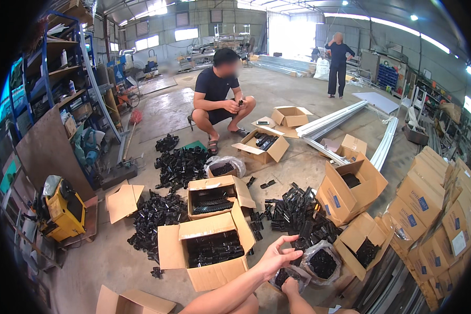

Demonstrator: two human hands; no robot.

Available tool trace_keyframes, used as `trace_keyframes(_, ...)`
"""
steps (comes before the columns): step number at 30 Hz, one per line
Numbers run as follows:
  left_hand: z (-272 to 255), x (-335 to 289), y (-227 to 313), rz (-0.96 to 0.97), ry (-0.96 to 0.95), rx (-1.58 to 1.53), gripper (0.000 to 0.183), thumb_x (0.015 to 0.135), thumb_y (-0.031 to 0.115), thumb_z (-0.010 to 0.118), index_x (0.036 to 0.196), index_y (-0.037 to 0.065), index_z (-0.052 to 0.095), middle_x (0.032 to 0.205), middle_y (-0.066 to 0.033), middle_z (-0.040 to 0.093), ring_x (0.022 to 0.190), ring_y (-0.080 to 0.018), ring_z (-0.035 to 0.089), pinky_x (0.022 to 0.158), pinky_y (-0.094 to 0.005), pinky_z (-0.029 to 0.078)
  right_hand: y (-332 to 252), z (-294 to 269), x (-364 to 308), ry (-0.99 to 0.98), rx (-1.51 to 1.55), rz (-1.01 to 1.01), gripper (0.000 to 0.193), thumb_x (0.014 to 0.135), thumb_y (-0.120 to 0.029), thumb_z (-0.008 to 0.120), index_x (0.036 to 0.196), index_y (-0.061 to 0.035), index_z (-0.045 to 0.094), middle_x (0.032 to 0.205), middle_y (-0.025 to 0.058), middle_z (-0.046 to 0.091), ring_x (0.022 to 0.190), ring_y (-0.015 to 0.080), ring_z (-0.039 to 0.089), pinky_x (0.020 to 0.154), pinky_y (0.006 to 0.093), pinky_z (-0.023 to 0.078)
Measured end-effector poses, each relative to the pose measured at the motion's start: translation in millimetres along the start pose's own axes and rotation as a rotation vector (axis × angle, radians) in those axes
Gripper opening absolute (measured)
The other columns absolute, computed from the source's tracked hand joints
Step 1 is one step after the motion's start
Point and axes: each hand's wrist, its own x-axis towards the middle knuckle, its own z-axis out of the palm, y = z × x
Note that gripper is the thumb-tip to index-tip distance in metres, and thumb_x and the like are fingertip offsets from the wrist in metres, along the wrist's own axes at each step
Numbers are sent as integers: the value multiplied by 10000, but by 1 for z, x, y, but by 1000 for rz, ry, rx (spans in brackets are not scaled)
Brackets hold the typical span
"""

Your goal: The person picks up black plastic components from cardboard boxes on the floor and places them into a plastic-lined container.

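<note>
My left hand (277,257) is raised over the near parts, its thumb and fingers pinched on a small black plastic part (299,244). Lower down, my right hand (292,286) reaches to a clear plastic bag (304,281) of small black pieces; its fingertips are hidden there. Just beyond stands another clear bag (334,256), filled with black pieces (322,262). A loose heap of black plastic parts (301,212) spreads on the floor past my hands. To the left, an open cardboard box (220,275) holds rows of similar parts.
Opposite, a seated co-worker (217,91) handles a small black part. More black heaps (180,165) and open boxes (264,152) lie between us. Stacked cartons (418,204) and long metal profiles (397,293) line my right. Another person (338,63) stands far back.
</note>
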Motion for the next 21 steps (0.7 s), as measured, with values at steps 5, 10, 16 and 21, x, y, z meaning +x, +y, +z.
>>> trace_keyframes(5, 14, 9, 0, 21, -57, 14, 545, 921, 47, 706, 1402, 166, 478, 1086, -86, 718, 926, -111, 669, 729, -248, 525, 25, -19, 30, 564, 635, 37, 139, 810, -109, 684, 912, -16, 677, 790, 135, 718, 739, 290, 697, 699, 397, 554)
trace_keyframes(10, -4, 6, -6, 55, 45, 56, 560, 898, 48, 737, 1390, 149, 490, 1096, -114, 714, 929, -144, 685, 724, -275, 548, -123, -191, -49, 575, 1249, -116, 153, 1016, -159, 552, 1056, -13, 576, 907, 71, 674, 725, 134, 624, 580, 257, 484)
trace_keyframes(16, -3, 1, 1, 36, 60, 84, 584, 901, 23, 721, 1409, 129, 454, 1137, -138, 699, 951, -185, 689, 758, -345, 591, -245, -450, -200, 482, 1663, -1107, 211, 1064, -308, 460, 1157, -123, 499, 994, 155, 692, 713, 199, 576, 569, 285, 424)
trace_keyframes(21, 0, 0, 0, 110, 34, 47, 609, 872, 14, 750, 1399, 138, 470, 1100, -114, 713, 901, -165, 695, 736, -311, 579, -274, -537, -307, 518, 1260, -1808, 115, 1069, -172, 428, 1157, -108, 390, 890, 20, 634, 642, 124, 496, 551, 270, 372)
